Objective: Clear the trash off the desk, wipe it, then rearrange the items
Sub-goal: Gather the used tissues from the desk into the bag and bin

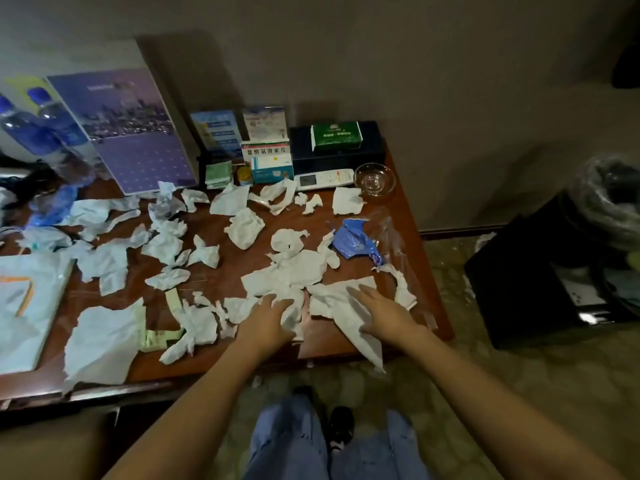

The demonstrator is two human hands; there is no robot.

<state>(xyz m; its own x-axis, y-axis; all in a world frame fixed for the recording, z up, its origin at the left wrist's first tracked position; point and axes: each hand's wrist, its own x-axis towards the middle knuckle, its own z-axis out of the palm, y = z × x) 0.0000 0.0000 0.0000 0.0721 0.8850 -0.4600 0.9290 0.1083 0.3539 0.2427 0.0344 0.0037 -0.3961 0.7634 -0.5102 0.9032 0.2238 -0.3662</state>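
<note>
Several crumpled white tissues (pixel 242 226) lie scattered over the brown wooden desk (pixel 419 237). My left hand (pixel 268 317) lies flat with straight fingers on a tissue pile (pixel 287 275) near the front edge. My right hand (pixel 375 308) lies flat on a large flat tissue (pixel 332 299) that hangs over the desk's front edge. A crumpled blue plastic wrapper (pixel 356 242) sits right of centre, beside clear plastic film (pixel 389 226).
At the back stand medicine boxes (pixel 268 161), a dark tissue box with a green pack (pixel 336 136), a remote (pixel 325 178), a glass ashtray (pixel 374 178), a calendar (pixel 128 133) and water bottles (pixel 38 123). A lined black bin (pixel 554 271) stands on the floor to the right.
</note>
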